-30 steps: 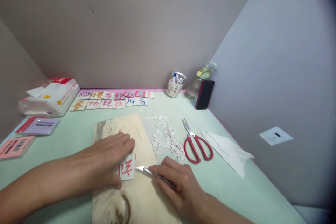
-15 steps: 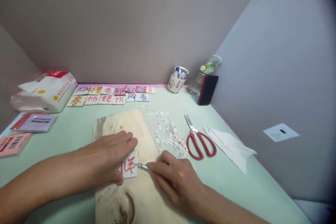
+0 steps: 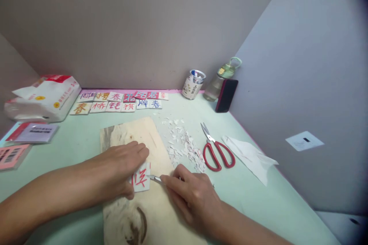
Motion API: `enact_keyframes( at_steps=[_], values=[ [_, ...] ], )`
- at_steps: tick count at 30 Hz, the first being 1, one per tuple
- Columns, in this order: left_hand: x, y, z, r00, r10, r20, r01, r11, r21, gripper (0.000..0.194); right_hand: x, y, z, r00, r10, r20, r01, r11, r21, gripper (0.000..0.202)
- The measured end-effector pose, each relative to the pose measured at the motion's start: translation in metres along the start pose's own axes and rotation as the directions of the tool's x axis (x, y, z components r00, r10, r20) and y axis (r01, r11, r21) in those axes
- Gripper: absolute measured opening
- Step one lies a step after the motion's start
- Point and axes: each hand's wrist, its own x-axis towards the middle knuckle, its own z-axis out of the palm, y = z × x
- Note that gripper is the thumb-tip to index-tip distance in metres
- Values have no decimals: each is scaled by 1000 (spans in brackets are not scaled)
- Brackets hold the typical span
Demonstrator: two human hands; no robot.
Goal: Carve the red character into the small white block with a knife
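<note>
On a wooden board (image 3: 143,130) lies a small white square piece with a red character (image 3: 140,178), its left part covered by my left hand (image 3: 125,168). The fingers and thumb of that hand press on the piece from either side. My right hand (image 3: 191,195) grips a craft knife (image 3: 155,178) like a pen. The blade tip touches or nearly touches the right part of the red character. Most of the knife's handle is hidden in the fingers. White and reddish shavings (image 3: 184,145) are scattered just right of the board.
Red-handled scissors (image 3: 211,139) and a white tissue (image 3: 253,157) lie at the right. Rows of character squares (image 3: 114,106) sit at the back, beside a tissue pack (image 3: 54,99). A can (image 3: 193,86), a bottle (image 3: 214,88) and a phone (image 3: 227,95) stand back right.
The whole view has shifted slightly, so the table things appear a little farther left and higher. Both hands keep their holds, and the blade stays at the red character.
</note>
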Motion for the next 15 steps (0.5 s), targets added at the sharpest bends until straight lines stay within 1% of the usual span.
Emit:
enact_keyframes(
  at_steps=[3, 6, 9, 15],
  values=[
    [2, 1, 0, 995, 7, 95, -12, 998, 61, 29, 1, -1, -1, 1000, 18, -2, -18, 999, 28, 27],
    [5, 3, -2, 993, -23, 118, 15, 997, 73, 31, 3, -2, 1, 999, 35, -30, -35, 999, 15, 28],
    [7, 6, -4, 990, -46, 132, 34, 996, 87, 35, 2, -4, 4, 998, 15, -55, -17, 1000, -21, 30],
    [8, 11, -7, 983, -61, 176, 43, 994, 102, 37, 2, -6, 6, 998, 34, -47, -36, 999, -37, 29]
  ],
)
